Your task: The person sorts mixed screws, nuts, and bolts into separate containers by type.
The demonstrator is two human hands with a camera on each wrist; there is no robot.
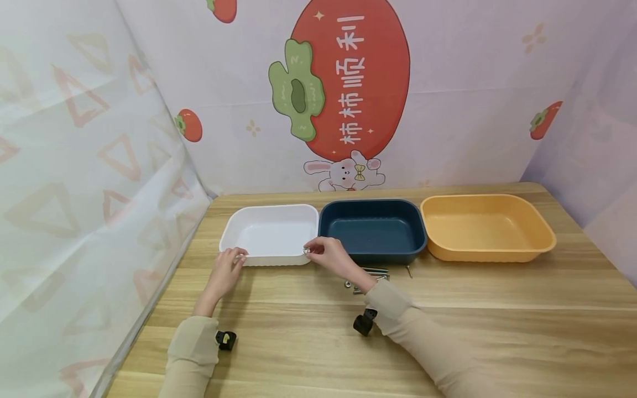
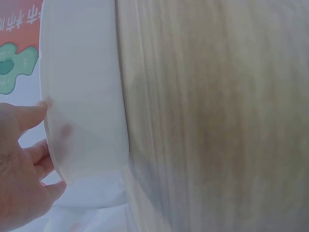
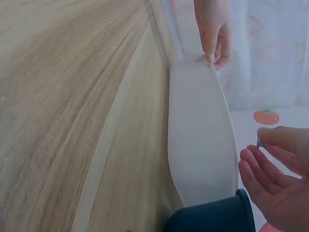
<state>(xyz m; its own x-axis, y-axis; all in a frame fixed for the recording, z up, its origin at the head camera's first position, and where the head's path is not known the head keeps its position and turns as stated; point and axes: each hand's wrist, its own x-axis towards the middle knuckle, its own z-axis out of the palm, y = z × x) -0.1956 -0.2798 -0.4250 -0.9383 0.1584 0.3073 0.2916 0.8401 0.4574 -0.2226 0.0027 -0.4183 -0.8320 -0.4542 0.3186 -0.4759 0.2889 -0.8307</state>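
My left hand (image 1: pixel 227 272) grips the front left rim of a white plastic tray (image 1: pixel 273 261), its fingertips showing at the edge in the left wrist view. Above the tray's front right corner, my right hand (image 1: pixel 332 256) pinches a small silver metal nut (image 1: pixel 306 251) between thumb and fingertip. The same nut (image 3: pixel 261 143) appears edge-on in the right wrist view, with the other fingers spread loosely below it. Partly hidden behind the right wrist, several screws (image 1: pixel 375 271) and a loose nut (image 1: pixel 348 284) lie on the wooden table.
A dark blue tray (image 1: pixel 370 258) stands against the white one, and an orange-yellow tray (image 1: pixel 483 256) stands to its right. One small screw (image 1: pixel 409 271) lies apart on the table (image 1: pixel 298 342). Printed cloth (image 1: pixel 448 138) hangs behind the trays and along both sides.
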